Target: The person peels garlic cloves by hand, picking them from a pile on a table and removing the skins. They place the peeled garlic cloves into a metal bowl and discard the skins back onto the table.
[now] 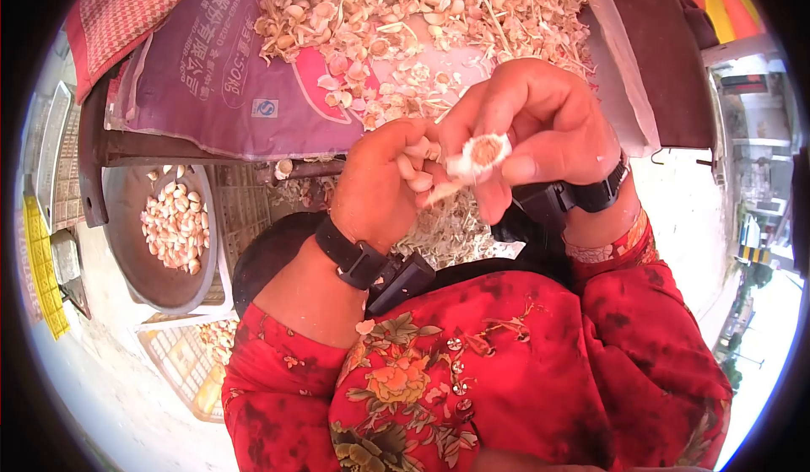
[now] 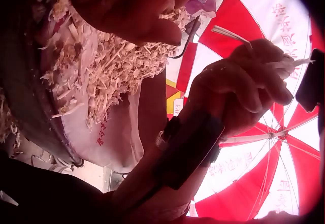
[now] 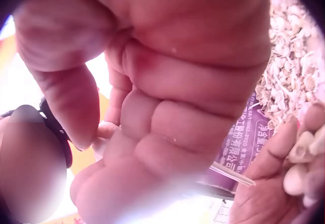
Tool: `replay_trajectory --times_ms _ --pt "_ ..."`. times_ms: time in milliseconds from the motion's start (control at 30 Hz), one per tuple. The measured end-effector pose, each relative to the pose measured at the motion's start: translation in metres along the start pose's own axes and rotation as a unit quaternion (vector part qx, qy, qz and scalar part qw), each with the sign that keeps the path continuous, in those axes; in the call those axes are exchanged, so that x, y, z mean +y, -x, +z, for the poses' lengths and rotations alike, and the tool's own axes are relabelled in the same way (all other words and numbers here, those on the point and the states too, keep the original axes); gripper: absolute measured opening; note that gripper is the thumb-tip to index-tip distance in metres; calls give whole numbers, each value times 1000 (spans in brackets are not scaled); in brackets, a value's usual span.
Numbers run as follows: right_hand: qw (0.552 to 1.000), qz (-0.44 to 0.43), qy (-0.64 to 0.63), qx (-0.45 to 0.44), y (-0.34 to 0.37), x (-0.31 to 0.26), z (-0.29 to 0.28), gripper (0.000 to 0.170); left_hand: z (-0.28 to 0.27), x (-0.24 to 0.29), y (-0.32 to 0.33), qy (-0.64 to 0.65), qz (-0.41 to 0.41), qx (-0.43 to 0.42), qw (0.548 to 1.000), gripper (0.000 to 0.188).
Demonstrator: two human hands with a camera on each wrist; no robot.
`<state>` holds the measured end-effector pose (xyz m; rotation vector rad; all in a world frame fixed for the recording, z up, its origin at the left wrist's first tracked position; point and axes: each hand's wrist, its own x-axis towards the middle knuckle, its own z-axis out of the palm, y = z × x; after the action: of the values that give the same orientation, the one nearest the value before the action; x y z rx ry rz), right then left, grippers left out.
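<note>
My right hand (image 1: 548, 126) pinches a garlic stem with its pale, round root end (image 1: 483, 155) between thumb and fingers. Thin dry stalk (image 2: 231, 34) sticks out of that hand in the left wrist view. Close beside it, my left hand (image 1: 375, 181) holds several peeled-looking garlic cloves (image 1: 415, 171) in its curled fingers. The same cloves (image 3: 296, 179) show against the palm in the right wrist view. Both hands are raised in front of the chest, near the table's front edge, over a heap of garlic skins and stalks (image 1: 422, 16).
A purple printed sack (image 1: 202, 75) covers the table under the heap. At left, a grey basin (image 1: 118, 244) holds loose cloves, with a plastic crate (image 1: 160, 345) below it. More scraps (image 1: 447, 236) lie under the table edge. A red and white umbrella (image 2: 238, 183) spreads overhead.
</note>
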<state>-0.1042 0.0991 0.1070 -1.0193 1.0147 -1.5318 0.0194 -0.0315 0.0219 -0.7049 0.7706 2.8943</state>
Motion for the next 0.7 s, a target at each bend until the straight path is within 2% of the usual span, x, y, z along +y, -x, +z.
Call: replay_trajectory --times_ms 67,100,167,300,700 --pt "980 -131 -73 -129 -6 -1 32 17 3 2 3 -14 5 -17 1000 26" --pt "962 -168 -100 -189 -11 3 46 17 5 4 4 -21 7 -25 999 26" --pt "943 -189 -119 -247 -20 11 60 18 0 4 -3 -1 -33 -42 999 28" --pt "937 -176 -110 -282 -35 25 66 19 2 3 -4 -15 -26 -44 999 28" --pt "940 -118 -99 -303 -55 42 56 22 9 4 -3 -25 -33 -29 999 27"
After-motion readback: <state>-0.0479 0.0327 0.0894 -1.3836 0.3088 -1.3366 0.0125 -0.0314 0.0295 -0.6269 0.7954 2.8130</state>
